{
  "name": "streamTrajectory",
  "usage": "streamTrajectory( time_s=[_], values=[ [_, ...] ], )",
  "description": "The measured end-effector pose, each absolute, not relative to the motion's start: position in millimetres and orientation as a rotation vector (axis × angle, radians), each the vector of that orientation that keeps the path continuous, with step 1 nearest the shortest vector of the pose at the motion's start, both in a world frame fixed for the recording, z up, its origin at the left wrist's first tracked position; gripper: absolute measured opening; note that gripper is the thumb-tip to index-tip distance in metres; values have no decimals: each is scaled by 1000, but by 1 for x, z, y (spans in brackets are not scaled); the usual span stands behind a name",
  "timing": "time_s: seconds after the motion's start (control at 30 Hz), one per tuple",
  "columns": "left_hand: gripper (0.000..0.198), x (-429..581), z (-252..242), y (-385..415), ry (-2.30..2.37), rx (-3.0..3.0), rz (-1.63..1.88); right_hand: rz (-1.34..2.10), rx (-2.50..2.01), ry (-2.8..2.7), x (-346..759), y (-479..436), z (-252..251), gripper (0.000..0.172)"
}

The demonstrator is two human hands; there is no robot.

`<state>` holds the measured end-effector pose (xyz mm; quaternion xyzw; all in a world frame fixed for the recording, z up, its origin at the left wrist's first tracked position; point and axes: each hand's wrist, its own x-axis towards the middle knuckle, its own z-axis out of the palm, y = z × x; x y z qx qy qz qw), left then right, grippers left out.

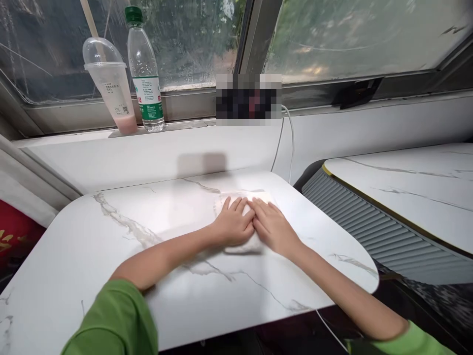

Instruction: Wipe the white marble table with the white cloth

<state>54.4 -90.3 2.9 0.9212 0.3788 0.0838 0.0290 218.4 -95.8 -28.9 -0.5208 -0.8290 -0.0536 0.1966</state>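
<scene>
A white folded cloth (244,250) lies on the white marble-patterned table (84,236), right of its middle. On the cloth's left part rests my left hand (234,224), palm down with its fingers stretched forward. My right hand (271,223) lies flat on the right part, fingers extended. The two hands touch at the thumbs and forefingers. Both hands cover much of the cloth, so its full outline is hidden.
On the window sill stand a plastic cup (111,93) with a straw and a clear bottle (148,84) with a green cap. White cables (291,138) hang behind the table. Another marble-patterned table (417,172) stands at right, across a gap.
</scene>
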Motion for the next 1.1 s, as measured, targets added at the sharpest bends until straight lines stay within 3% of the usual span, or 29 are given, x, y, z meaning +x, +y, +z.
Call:
streamTrajectory(
  time_s=[0.2,0.37,0.63,0.8,1.1],
  values=[
    [49,-12,17,-189,1090,2855,265,-45,-1140,-2497,174,-191,-6,54],
    [49,-68,24,-230,1283,2784,228,104,-1018,-2586,113,-209,4,57],
    [48,-153,9,-163,1835,2544,251,280,-1087,-2640,-4,-115,5,56],
    [46,-178,17,-101,1869,2517,314,258,-1206,-2469,-43,-61,9,51],
    [46,-191,19,-164,1740,2584,276,278,-1182,-2403,-46,-128,0,51]
  ],
)
